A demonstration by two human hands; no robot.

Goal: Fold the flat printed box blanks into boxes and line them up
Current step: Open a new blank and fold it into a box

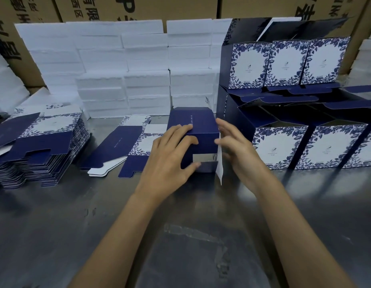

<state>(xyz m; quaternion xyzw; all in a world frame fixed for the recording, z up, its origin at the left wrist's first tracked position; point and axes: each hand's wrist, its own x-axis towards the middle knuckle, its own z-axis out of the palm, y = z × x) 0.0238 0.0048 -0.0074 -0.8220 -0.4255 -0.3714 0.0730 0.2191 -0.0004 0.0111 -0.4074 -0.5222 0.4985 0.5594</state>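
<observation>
Working mid-fold at the centre of the worktop: half-formed navy box lying on its side between both hands, just left of the front row of finished boxes. Left hand gripping the box, fingers curled over the top edge and near face, thumb pressing low beside the unclosed end. Right hand spread and relaxed, fingers straight, touching or just beside the right wall and the loose white flap sticking out and down toward the worktop. Risking, by judgement: flap creasing off its score line if pushed in at a slant; flap tip snagging on the opening and buckling instead of tucking; walls bowing or the printed face denting under too firm a left grip; box skewing out of square if the right hand is pushing before the left is steadying. Also risking a sliding box on the smooth metal surface, nudging the finished row close on the right and upsetting the stacked boxes above it. Lying near on the left, single flat blank and pile of blanks, apart from the fold, unlikely to be disturbed. Standing behind, white foam blocks, well clear.
</observation>
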